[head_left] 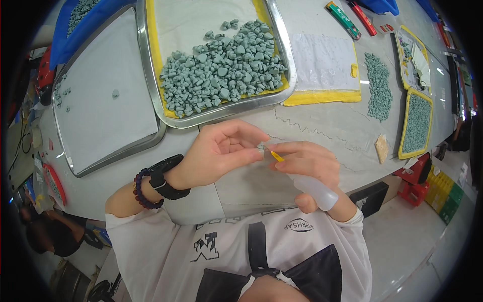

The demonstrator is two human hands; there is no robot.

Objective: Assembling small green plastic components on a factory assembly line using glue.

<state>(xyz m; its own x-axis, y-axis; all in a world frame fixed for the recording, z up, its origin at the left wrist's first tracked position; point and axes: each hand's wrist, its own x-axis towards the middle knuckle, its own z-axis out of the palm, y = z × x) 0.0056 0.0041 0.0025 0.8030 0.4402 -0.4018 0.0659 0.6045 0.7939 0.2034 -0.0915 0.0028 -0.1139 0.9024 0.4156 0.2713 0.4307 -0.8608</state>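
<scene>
Above the near side of the table, my left hand [226,148] pinches a tiny pale grey-green piece [261,146] between thumb and fingertips. Facing it, my right hand [309,163] is wrapped around a translucent white squeeze bottle [317,193] with a slim yellow nozzle [276,156]. The nozzle's tip points at the small piece; whether they touch is too small to tell. Just beyond my hands lies a metal tray [221,118] lined with yellow-edged cloth, heaped with grey-green pieces [221,73].
Left of it, a paper-lined metal tray [105,128] carries a few scattered pieces. To the right are a yellow-edged white cloth [324,65], a pile of tiny green pieces [378,88], a yellow-rimmed tray [402,146] and a tan lump [381,148]. Blue bins [95,25] stand at the far left.
</scene>
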